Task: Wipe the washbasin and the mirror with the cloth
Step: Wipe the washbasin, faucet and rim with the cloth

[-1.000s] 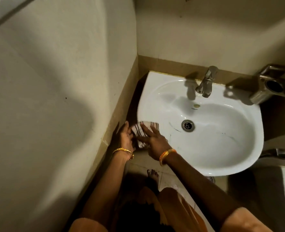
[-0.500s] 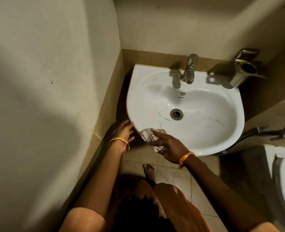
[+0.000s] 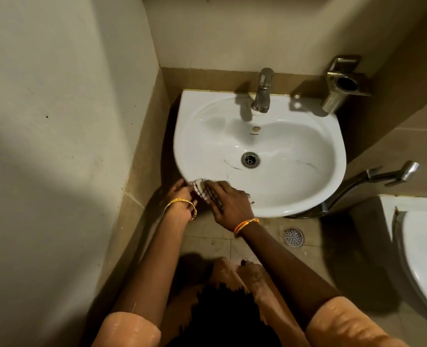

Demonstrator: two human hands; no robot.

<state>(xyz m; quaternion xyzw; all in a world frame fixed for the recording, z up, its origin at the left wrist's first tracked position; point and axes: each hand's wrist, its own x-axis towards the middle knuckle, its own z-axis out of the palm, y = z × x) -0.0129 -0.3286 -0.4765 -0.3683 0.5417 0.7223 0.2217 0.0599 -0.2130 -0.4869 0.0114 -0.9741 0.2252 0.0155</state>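
Note:
A white washbasin [image 3: 307, 146] hangs on the back wall, with a drain in the middle and dark hairline marks inside. A small checked cloth [image 3: 201, 187] lies pressed on the basin's front-left rim. My right hand [image 3: 226, 200] covers most of the cloth and holds it flat against the rim. My left hand [image 3: 182, 200] touches the cloth's left end at the basin's outer edge, fingers curled on it. No mirror is in view.
A steel tap [image 3: 262, 92] stands at the basin's back. A steel holder [image 3: 345, 83] is fixed to the wall on the right. A spray hose handle [image 3: 392, 172] and a toilet [image 3: 422, 246] are at the right. A floor drain [image 3: 293, 237] lies below.
The cloth and my right hand have slid left along the front rim, and my left hand has closed in on the cloth. The view has shifted so the basin sits more central.

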